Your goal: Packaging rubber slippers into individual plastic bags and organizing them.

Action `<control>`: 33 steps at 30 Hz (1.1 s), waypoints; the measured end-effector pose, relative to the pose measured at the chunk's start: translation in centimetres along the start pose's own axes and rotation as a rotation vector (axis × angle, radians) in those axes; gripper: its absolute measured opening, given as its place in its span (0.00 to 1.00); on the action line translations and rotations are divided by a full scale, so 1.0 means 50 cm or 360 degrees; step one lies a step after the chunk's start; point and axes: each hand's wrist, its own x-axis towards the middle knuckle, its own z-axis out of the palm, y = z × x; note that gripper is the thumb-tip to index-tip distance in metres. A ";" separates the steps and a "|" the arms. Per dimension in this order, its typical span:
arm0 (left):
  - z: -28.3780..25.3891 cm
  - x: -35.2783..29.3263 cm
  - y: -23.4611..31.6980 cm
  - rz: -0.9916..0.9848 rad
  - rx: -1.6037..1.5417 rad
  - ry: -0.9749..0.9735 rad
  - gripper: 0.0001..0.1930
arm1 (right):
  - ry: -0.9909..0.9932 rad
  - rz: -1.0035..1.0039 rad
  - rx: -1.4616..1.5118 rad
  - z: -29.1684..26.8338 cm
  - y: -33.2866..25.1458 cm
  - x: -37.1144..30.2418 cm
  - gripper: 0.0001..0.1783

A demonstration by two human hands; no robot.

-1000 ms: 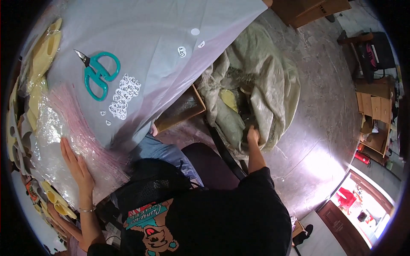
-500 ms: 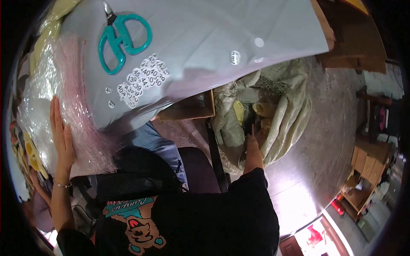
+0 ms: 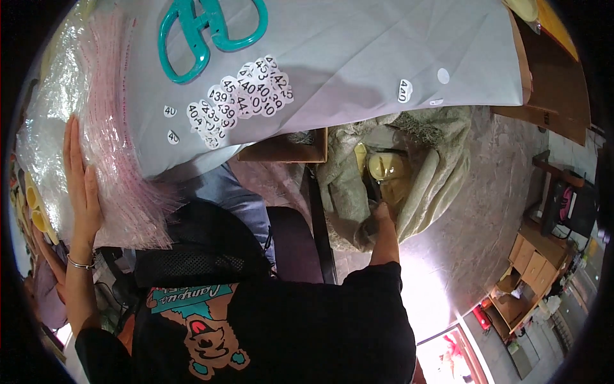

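My left hand lies flat on a stack of clear plastic bags with pink edges, its fingers stretched out and nothing in them. At the right, my right hand reaches down into an open woven sack. Its fingers are mostly hidden, so whether they hold anything does not show. Just beyond that hand, inside the sack, are a rounded pale yellow piece and another yellow piece; their kind is unclear.
Turquoise-handled scissors and a cluster of round white printed stickers lie on the grey-covered table. A cardboard box stands under the table edge, left of the sack. Farther right is a wooden drawer cabinet.
The view has shifted, and the scissors are now cut off by the top edge. My right hand stays in the sack, where the rounded yellow piece shows more plainly. My left hand remains on the bags.
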 end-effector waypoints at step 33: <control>0.048 -0.015 -0.009 0.0128 -0.0385 0.0367 0.30 | 0.1724 -0.0565 0.0972 -0.877 -0.346 -0.787 0.12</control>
